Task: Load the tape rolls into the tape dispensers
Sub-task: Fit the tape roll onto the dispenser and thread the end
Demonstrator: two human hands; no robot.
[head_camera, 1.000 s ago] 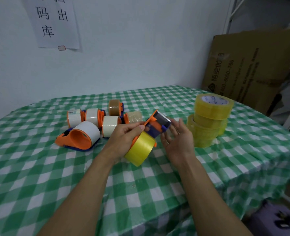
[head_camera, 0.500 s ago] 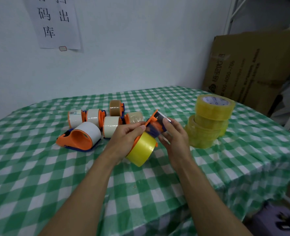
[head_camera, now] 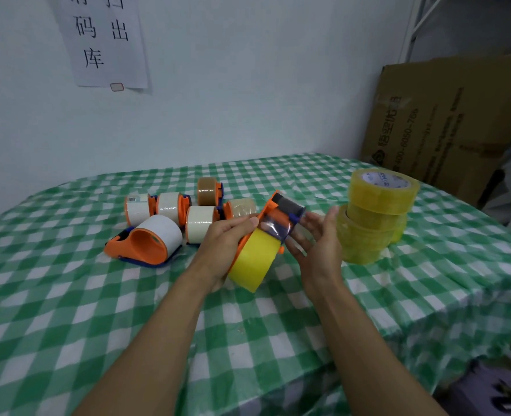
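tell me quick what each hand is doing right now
Left hand: closed on the orange dispenser loaded with the yellow tape roll.
Right hand: open, fingers spread beside the dispenser's front end, holding nothing.

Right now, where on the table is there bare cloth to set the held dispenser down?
Bare cloth lies in front, between the forearms and the near edge of the table, and at the far middle behind the held dispenser. It is crowded far left around the loaded dispensers and right by the stacked yellow rolls.
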